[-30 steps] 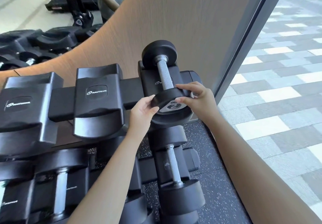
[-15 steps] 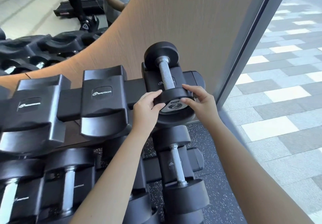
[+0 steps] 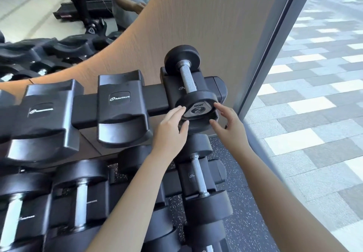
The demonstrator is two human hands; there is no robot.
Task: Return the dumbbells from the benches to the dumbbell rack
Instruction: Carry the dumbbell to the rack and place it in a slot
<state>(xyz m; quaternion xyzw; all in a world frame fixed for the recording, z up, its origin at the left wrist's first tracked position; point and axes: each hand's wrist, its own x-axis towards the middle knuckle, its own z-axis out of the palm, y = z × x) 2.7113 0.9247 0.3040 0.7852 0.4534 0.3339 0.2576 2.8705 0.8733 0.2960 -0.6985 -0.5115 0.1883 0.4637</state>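
A small black dumbbell point(image 3: 189, 81) with a knurled steel handle and a "2" on its near end lies in the rightmost cradle of the rack's top tier point(image 3: 121, 102). My left hand point(image 3: 171, 130) is at the left of its near head, fingertips touching the rim. My right hand point(image 3: 228, 128) hovers just right of that head, fingers spread, barely touching or slightly apart. Neither hand grips it.
Two top-tier cradles to the left hold nothing. Lower tiers carry several dumbbells, one point(image 3: 198, 175) right below my hands. A curved wooden panel point(image 3: 206, 16) with a mirror stands behind; a glass wall frame point(image 3: 275, 45) rises at the right.
Both hands held the dumbbell's near head before; now they have loosened and drawn back, leaving it resting in the cradle. The camera has moved slightly closer.
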